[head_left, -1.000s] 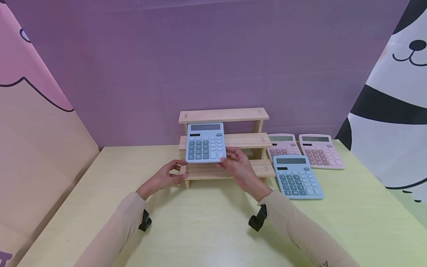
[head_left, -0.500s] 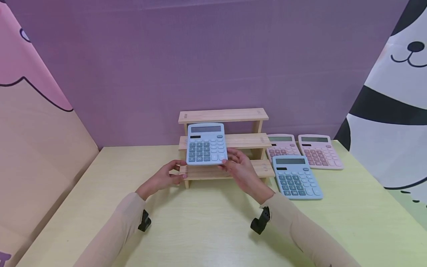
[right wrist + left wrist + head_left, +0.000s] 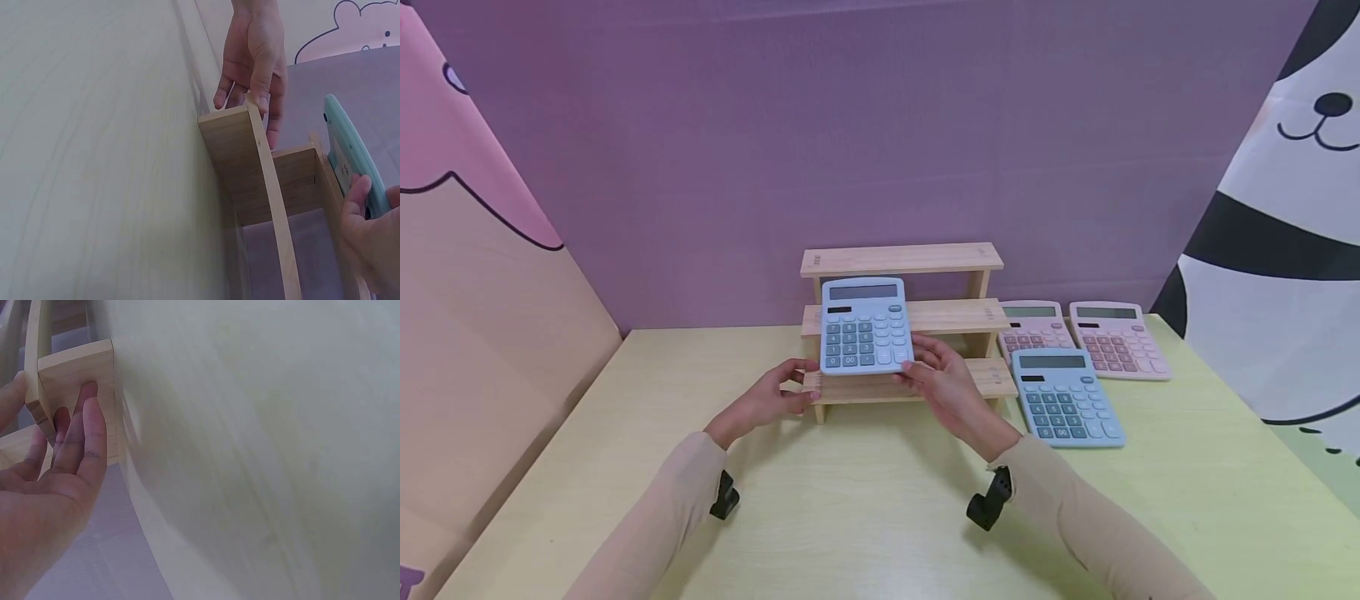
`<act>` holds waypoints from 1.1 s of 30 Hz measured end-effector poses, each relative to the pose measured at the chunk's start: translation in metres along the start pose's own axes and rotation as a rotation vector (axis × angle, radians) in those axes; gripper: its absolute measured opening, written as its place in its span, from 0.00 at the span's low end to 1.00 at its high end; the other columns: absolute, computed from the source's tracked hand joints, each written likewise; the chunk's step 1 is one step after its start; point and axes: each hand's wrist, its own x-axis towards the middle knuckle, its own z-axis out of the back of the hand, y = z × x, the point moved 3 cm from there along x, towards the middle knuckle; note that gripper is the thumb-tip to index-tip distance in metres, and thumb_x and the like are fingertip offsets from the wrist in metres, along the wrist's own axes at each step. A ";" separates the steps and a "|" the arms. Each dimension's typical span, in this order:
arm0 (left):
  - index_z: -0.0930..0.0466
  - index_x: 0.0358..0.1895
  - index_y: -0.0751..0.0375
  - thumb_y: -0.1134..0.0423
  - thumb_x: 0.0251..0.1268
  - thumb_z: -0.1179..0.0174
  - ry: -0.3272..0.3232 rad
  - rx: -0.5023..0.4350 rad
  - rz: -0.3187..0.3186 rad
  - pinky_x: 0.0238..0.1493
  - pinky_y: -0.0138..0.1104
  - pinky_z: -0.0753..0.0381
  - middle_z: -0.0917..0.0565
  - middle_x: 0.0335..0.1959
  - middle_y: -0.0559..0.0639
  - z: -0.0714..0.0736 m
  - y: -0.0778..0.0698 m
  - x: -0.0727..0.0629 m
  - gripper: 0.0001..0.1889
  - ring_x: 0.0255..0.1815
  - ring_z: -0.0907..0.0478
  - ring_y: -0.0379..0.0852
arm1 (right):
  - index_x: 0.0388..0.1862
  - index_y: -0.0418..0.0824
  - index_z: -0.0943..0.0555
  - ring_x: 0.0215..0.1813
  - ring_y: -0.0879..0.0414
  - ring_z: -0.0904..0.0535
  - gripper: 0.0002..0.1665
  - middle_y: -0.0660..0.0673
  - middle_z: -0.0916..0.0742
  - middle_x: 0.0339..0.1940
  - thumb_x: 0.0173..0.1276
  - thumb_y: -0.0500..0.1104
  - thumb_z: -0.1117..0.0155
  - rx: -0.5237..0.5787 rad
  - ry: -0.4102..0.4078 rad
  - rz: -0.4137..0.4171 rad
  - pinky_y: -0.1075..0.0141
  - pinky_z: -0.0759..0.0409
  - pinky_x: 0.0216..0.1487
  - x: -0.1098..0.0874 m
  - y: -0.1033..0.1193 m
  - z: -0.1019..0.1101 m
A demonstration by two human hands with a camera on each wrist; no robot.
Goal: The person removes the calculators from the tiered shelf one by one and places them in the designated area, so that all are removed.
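My right hand [image 3: 951, 392] pinches the lower right corner of a light blue calculator [image 3: 865, 325], its screen at the top and keys facing me. The calculator is tilted up in front of the left part of the middle tier of a three-tier wooden shelf [image 3: 958, 317]. In the right wrist view its edge and part of its back show close to a shelf board; whether they touch I cannot tell. My left hand [image 3: 767, 396] grips the left end of the bottom tier, thumb on one side of the board and fingers by the end panel [image 3: 75, 369].
Right of the shelf, another blue calculator [image 3: 1067, 398] lies on the table [image 3: 850, 517]. Behind it are two pink calculators [image 3: 1037, 325], the left one partly covered by the blue one. A purple backdrop [image 3: 880, 133] stands behind the shelf.
The held calculator has dropped slightly and shifted a little to the right, with my right hand following it. My left hand keeps its place on the shelf end.
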 end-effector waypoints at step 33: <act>0.40 0.64 0.62 0.64 0.62 0.43 0.001 -0.008 -0.004 0.47 0.43 0.20 0.35 0.52 0.64 0.000 -0.001 0.000 0.27 0.43 0.25 0.53 | 0.67 0.32 0.45 0.44 0.59 0.23 0.31 0.46 0.25 0.48 0.66 0.25 0.55 -0.025 0.053 0.041 0.64 0.23 0.54 -0.016 0.010 0.021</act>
